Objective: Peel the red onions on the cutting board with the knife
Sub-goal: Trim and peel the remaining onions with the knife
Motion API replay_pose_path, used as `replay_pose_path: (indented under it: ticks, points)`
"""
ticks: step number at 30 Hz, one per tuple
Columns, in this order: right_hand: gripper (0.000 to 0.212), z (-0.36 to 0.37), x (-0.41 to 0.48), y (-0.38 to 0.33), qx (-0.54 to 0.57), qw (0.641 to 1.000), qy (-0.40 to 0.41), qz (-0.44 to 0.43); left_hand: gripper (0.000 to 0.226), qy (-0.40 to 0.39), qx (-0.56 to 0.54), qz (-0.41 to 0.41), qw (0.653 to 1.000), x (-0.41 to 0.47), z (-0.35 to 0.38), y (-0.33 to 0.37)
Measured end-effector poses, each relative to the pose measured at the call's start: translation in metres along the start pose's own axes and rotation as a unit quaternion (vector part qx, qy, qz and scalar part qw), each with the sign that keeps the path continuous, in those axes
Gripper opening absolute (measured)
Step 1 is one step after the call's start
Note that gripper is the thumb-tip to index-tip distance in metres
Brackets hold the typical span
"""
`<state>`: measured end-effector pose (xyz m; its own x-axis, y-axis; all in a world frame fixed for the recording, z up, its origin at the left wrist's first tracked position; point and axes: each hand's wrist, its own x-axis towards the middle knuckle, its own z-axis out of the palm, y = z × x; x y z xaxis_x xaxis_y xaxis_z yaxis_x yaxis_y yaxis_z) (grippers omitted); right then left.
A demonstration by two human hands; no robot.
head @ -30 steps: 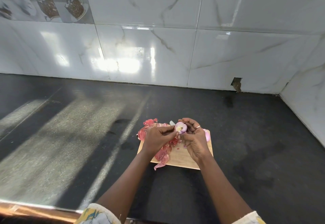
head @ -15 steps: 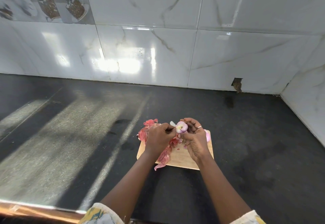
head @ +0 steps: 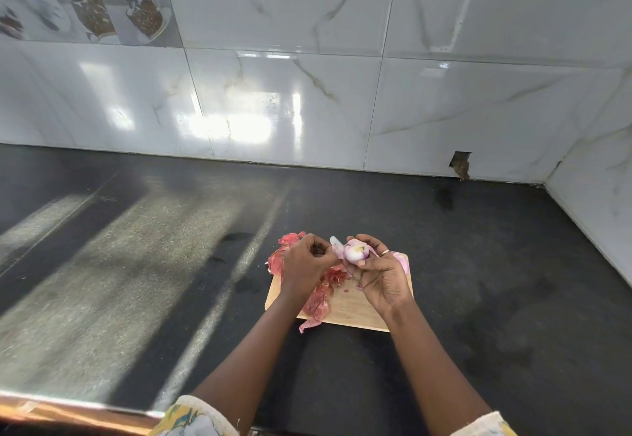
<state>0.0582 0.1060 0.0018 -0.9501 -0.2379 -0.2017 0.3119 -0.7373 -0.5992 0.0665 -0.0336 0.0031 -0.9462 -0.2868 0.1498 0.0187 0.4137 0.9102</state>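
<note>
The task looks to be well advanced, but not finished. The right hand holds a red onion just above the 12 o'clock edge of the cutting board. Its fingers curl round the far side and the thumb presses on the near side. This onion shows pale, smooth flesh on most of its surface, so I judge that its dry skin is nearly all off. A thin strip still seems to hang on its right side, though it is too small to be certain.

The left hand is at 9 o'clock from the onion, its fingers folded tight. The pale blade of the knife comes out from it and touches the onion, while the handle is hidden inside the fist.

A heap of red peels lies on the left half of the board and spills over its 9 o'clock and 7 o'clock edges. A second pink onion lies at 1 o'clock on the board, partly hidden behind the right hand, and it looks already peeled. I cannot tell whether more onions remain.
</note>
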Motion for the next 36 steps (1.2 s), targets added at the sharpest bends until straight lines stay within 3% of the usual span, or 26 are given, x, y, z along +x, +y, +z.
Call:
replay_pose_path:
  ticks: [3,8,10,15,20,26,29,32,36]
  points:
    - [0.039,0.002,-0.001,0.000,0.013,1.000,0.005,0.014,0.003,-0.026,-0.040,-0.008,0.999,0.001,-0.002,-0.001]
    - [0.033,0.006,0.000,0.000,0.006,1.000,0.013,0.011,0.026,-0.072,-0.117,0.005,0.991,-0.003,-0.003,-0.003]
    - [0.034,0.005,0.001,0.001,-0.006,1.000,0.011,0.011,0.023,-0.089,-0.060,0.055,0.993,-0.002,-0.004,-0.002]
    - [0.036,0.004,0.002,0.000,-0.036,0.999,0.009,-0.005,0.044,-0.089,0.042,0.161,0.982,0.001,0.001,-0.006]
    - [0.035,0.004,0.003,-0.001,-0.076,0.997,0.010,-0.007,0.023,-0.021,0.055,0.190,0.980,0.002,0.004,-0.009]
    - [0.030,0.002,0.003,0.001,-0.043,0.999,-0.012,0.007,0.011,-0.004,0.047,0.140,0.989,0.004,0.000,-0.001]
    - [0.016,0.004,-0.001,0.002,-0.039,0.999,-0.019,0.011,0.012,0.001,0.038,0.087,0.995,0.007,-0.001,-0.002]
    - [0.047,0.005,-0.003,-0.001,-0.029,0.999,-0.027,0.005,0.014,-0.003,0.019,0.051,0.999,0.010,-0.003,-0.007]
    - [0.058,0.007,-0.001,-0.004,-0.012,1.000,-0.017,0.012,0.018,-0.022,0.050,0.058,0.997,0.010,-0.006,-0.007]
